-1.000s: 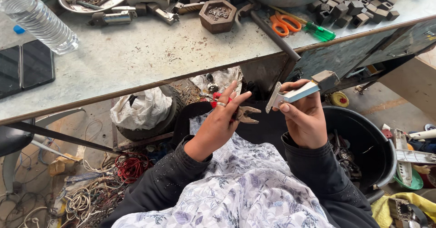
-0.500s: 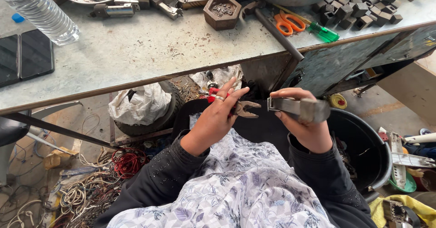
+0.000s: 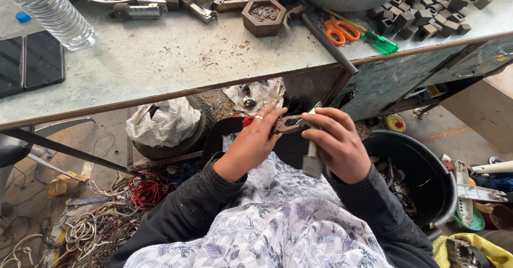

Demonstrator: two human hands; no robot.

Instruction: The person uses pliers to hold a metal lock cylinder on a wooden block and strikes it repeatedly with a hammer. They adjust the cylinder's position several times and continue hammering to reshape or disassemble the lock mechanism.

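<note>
While the work is held over the lap below the table (image 3: 160, 70) edge, red-handled pliers (image 3: 286, 123) are gripped in the left hand (image 3: 251, 145), fingers closed round the handles. A grey metal piece (image 3: 312, 161) is clasped in the right hand (image 3: 339, 145), its upper end met by the plier jaws. The piece appears intact; removal is judged barely begun.

Small scrap or repair workshop is indicated: worn metal worktop (image 3: 160, 65) littered with metal blocks (image 3: 427, 11), scissors (image 3: 342, 31) and a screwdriver (image 3: 380, 42); tangled wires (image 3: 101, 220) are heaped on the floor, scrap parts binned in a black tub (image 3: 422, 166).
</note>
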